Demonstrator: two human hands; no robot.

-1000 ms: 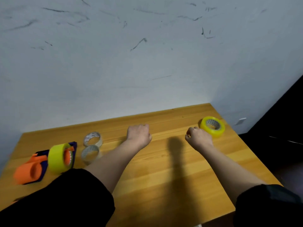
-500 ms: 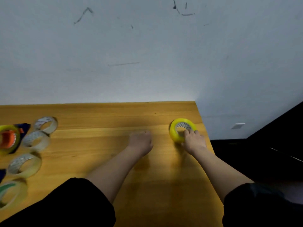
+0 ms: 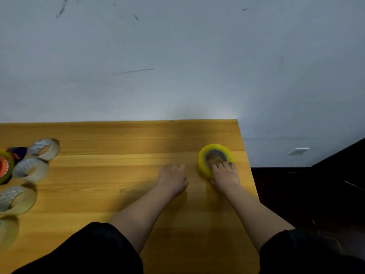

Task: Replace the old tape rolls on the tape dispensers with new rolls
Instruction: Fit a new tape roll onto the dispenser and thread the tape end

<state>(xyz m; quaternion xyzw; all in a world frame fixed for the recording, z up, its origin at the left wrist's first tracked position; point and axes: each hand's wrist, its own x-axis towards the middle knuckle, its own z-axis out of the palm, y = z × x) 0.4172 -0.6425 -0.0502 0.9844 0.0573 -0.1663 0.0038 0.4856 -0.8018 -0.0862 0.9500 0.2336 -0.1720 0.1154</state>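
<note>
1. Wooden table (image 3: 122, 139) abuts a scuffed pale wall (image 3: 177, 56); its right edge drops to a dark floor.
2. Task item: the yellow tape roll (image 3: 203, 165) lies flat near the table's far right corner, at about 1 o'clock from the person. Its core axis points up, with the open core facing the camera.
3. Right hand (image 3: 225, 176): sits at the roll's 6 o'clock side. Its fingertips (image 3: 221, 166) curl over the near rim into the core, while the thumb appears to lie against the outer wall. Judged as a grip on the roll.
4. Left hand (image 3: 172, 177): rests on the table just beside the roll, at its 9 o'clock. The fingers are loosely curled, hold nothing and do not touch the roll.
5. Governing relation: the roll lies directly ahead of the right hand, so that hand is the nearer one and already has contact.
6. Dispenser (image 3: 5, 167): orange and dark, loaded with a yellow-green roll, cut off by the frame's left edge, at about 9 o'clock from the hands and well apart from them.
7. Clear tape rolls (image 3: 31, 169) lie clustered beside the dispenser.
8. Judgement: the yellow roll must travel leftward across the table to reach the dispenser.
</note>
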